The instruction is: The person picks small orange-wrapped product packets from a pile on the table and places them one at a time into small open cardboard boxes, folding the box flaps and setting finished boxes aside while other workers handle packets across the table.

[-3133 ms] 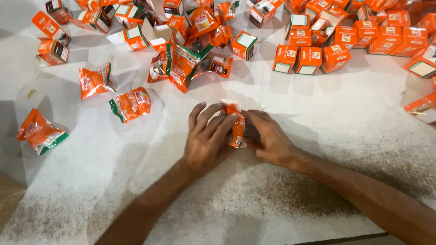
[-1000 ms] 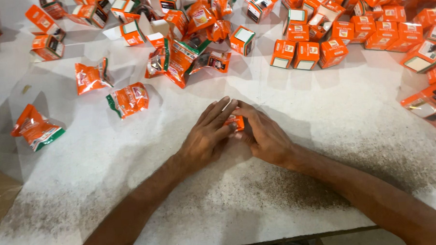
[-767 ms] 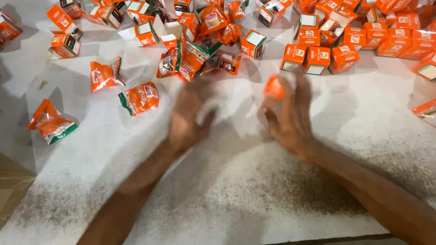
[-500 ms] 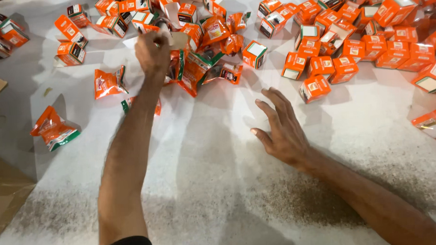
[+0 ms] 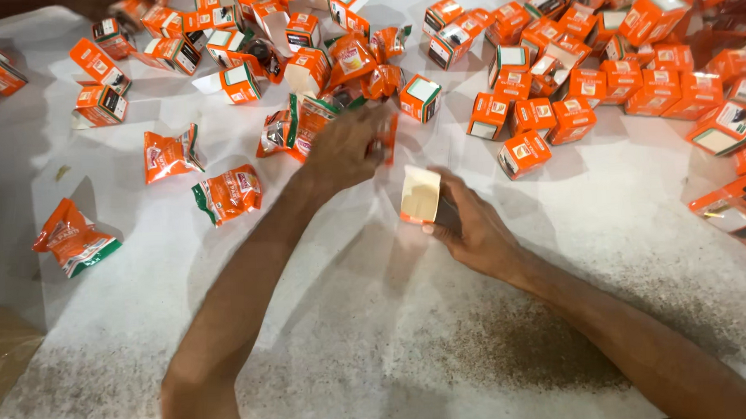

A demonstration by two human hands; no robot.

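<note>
Right hand (image 5: 471,231), nearest cam: fingers closed round small open orange cardboard box w/ pale inner flap (image 5: 420,196), held just above white speckled desk (image 5: 377,333). Left hand (image 5: 348,144), just beyond: fingers curled on orange foil sachet (image 5: 385,140), partly blurred. Left of forearm: two loose orange-and-green sachets (image 5: 228,194), apart from each other. Far side: heap of closed orange boxes (image 5: 600,86) at right, mixed boxes & sachets (image 5: 301,55) centre-left, touching one another.
</note>
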